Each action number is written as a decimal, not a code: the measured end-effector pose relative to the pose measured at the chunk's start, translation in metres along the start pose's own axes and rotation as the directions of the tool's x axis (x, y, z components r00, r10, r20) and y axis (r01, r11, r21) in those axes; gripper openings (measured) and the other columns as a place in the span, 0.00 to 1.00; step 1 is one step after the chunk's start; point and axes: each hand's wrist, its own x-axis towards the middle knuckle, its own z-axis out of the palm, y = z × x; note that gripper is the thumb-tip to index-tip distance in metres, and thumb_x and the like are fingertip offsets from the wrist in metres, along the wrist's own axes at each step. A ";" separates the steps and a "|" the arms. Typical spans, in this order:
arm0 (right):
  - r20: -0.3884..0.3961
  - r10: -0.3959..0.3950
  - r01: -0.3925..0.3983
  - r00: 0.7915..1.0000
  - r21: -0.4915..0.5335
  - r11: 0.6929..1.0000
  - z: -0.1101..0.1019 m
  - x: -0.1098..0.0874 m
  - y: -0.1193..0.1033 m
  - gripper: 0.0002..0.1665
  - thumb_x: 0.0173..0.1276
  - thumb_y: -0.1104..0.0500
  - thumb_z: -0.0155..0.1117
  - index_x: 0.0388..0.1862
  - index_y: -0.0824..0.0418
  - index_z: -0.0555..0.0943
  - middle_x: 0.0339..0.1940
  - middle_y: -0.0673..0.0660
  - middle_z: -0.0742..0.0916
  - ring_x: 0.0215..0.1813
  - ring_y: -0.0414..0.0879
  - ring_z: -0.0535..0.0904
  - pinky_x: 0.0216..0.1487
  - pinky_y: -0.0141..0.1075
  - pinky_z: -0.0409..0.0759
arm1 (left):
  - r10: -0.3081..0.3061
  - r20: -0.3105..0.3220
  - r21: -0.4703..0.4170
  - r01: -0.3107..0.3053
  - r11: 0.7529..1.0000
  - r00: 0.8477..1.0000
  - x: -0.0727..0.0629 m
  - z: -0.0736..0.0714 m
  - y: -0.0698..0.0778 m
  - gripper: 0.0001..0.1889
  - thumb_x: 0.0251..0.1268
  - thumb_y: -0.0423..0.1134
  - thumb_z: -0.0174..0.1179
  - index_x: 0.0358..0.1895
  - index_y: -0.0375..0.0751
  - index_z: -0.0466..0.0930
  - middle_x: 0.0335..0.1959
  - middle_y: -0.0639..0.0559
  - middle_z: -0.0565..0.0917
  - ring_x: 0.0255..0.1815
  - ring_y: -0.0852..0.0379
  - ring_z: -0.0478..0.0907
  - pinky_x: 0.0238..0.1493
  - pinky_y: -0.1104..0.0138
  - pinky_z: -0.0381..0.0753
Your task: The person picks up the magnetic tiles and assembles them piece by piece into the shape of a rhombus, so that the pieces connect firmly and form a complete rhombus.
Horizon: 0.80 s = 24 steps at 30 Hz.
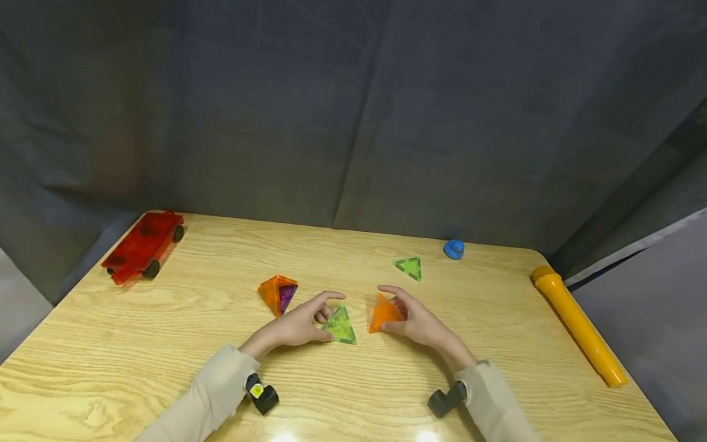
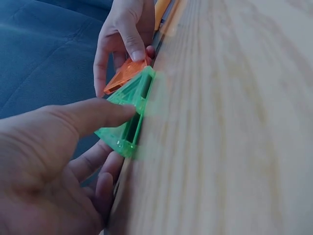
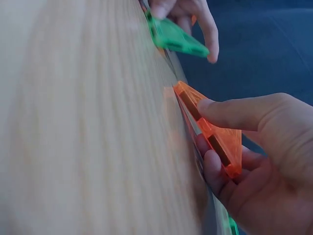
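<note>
My left hand (image 1: 298,322) pinches a translucent green triangular magnetic tile (image 1: 342,325), its thumb pressed on the tile's edge in the left wrist view. Facing it across a short gap, my right hand (image 1: 418,319) grips an orange triangular magnetic tile (image 1: 382,314) between thumb and fingers. The right wrist view shows this orange tile (image 3: 222,139) tilted close over the tabletop, with the green tile (image 3: 176,38) farther off. Just beyond the left hand sits a small orange and purple tile shape (image 1: 272,293). Another green triangular tile (image 1: 409,268) lies flat beyond the right hand.
A red toy car base (image 1: 145,245) with black wheels stands at the table's back left. Near the back edge is a small blue toy (image 1: 454,249). A long orange-yellow tube (image 1: 580,331) lies along the right edge. Dark cloth (image 1: 265,123) hangs behind the wooden table (image 1: 221,245).
</note>
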 end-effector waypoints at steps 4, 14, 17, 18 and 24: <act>0.079 -0.029 0.018 0.996 0.128 0.992 0.007 0.001 -0.005 0.37 0.61 0.69 0.66 0.66 0.65 0.61 0.47 0.65 0.83 0.44 0.50 0.78 0.44 0.33 0.75 | -0.008 -0.019 -0.011 0.008 1.000 1.000 0.000 0.001 0.000 0.34 0.59 0.27 0.63 0.68 0.39 0.60 0.44 0.46 0.72 0.42 0.54 0.70 0.46 0.61 0.71; 0.147 -0.057 0.036 0.987 0.146 0.989 0.014 0.001 -0.012 0.33 0.64 0.67 0.64 0.68 0.61 0.68 0.41 0.61 0.82 0.34 0.42 0.74 0.32 0.29 0.74 | -0.003 -0.008 0.030 0.003 1.000 1.000 0.000 0.003 0.001 0.33 0.63 0.30 0.61 0.71 0.45 0.62 0.51 0.44 0.74 0.48 0.53 0.73 0.51 0.57 0.75; 0.146 -0.072 0.046 0.987 0.169 0.985 0.015 0.002 -0.012 0.31 0.65 0.68 0.62 0.67 0.63 0.69 0.47 0.65 0.81 0.32 0.41 0.73 0.30 0.28 0.73 | -0.001 -0.003 0.027 0.001 1.000 1.000 0.001 0.004 0.002 0.33 0.63 0.30 0.60 0.71 0.45 0.62 0.51 0.43 0.74 0.48 0.53 0.72 0.51 0.57 0.74; 0.143 -0.073 0.048 0.987 0.172 0.984 0.015 0.002 -0.013 0.30 0.65 0.68 0.62 0.67 0.64 0.69 0.48 0.65 0.80 0.30 0.40 0.71 0.29 0.27 0.72 | -0.001 -0.002 0.026 0.001 1.000 1.000 0.001 0.004 0.003 0.33 0.63 0.30 0.60 0.71 0.45 0.62 0.51 0.43 0.74 0.48 0.53 0.72 0.51 0.57 0.74; 0.124 -0.041 0.021 0.991 0.161 0.987 0.016 0.002 -0.015 0.30 0.65 0.67 0.62 0.67 0.63 0.70 0.49 0.65 0.81 0.26 0.38 0.67 0.26 0.26 0.68 | -0.006 0.003 0.025 0.006 1.000 1.000 0.000 0.004 0.005 0.33 0.63 0.30 0.59 0.72 0.44 0.61 0.51 0.43 0.74 0.46 0.54 0.71 0.50 0.58 0.74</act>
